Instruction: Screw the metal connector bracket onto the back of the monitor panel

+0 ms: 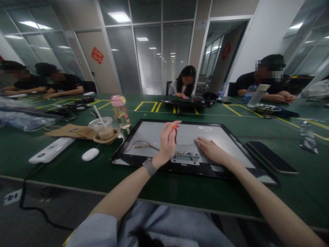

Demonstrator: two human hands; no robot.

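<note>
So, mid-screw by the look | left hand (167,141) clamped on screwdriver (175,133), tip down near bracket (185,157) | right hand (212,150) flat and open on monitor panel (151,134) lying on table (77,173) | next needs a steady upright tip

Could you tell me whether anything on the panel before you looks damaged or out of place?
Only the thin wires, which trail loose across the left of the panel, beside the left hand gripping a screwdriver. The right hand lies flat on the panel. No crack or spill shows.
</note>
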